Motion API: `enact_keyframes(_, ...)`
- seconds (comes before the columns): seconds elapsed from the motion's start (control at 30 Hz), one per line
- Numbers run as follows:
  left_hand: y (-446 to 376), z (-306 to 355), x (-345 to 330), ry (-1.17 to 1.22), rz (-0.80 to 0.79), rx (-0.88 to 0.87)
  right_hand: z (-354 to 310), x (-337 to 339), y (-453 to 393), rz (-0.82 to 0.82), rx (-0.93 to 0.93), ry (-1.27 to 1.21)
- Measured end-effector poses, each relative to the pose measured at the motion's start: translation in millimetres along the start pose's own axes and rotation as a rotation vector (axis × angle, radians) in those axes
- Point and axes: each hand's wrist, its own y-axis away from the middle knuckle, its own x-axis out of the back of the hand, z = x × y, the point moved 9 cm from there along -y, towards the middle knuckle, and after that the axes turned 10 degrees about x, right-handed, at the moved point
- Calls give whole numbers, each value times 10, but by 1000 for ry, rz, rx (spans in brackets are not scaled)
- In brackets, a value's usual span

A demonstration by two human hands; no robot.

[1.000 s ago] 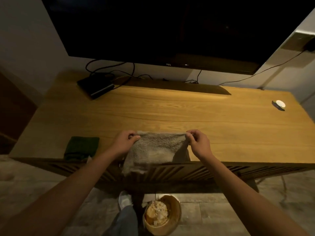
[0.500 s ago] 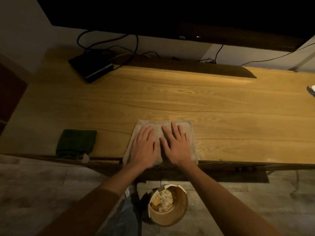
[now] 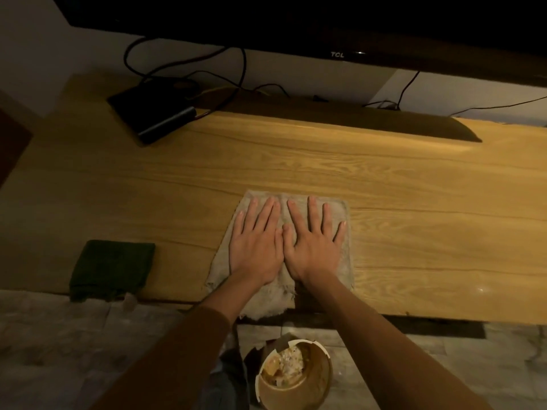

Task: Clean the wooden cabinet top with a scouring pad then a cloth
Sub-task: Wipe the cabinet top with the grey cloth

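Observation:
A grey-beige cloth (image 3: 340,208) lies spread flat on the wooden cabinet top (image 3: 414,202), at its near edge, with a frayed corner hanging over the front. My left hand (image 3: 256,247) and my right hand (image 3: 313,247) rest palm-down side by side on the cloth, fingers spread, thumbs touching. Neither hand grips anything. A dark green scouring pad (image 3: 114,266) sits on the near-left part of the top, well apart from my left hand.
A black flat box (image 3: 151,113) with cables stands at the back left. A dark TV (image 3: 325,28) hangs above a long dark bar (image 3: 355,119) at the rear. On the tiled floor below the front edge stands a round bin (image 3: 296,377) holding scraps.
A second ago both hands pinched the cloth's far corners with it draped over the front edge. It now lies flat on the top with both palms pressed on it.

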Motion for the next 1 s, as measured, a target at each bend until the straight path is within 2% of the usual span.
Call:
enact_keyframes(0.53,-2207,261,317,37,109,10,228,406,-2202,99,12,53)
enact_keyframes(0.67,-2759,328,448,-31,127,37,295,581,-2722,129,-30,138)
enact_keyframes(0.83,-2955,366,474,-78,71,65,330,629,-2911,101,-43,109)
enact_keyframes(1.0,-2851,362,503,-22,124,69,326,632,-2792,93,-21,102)
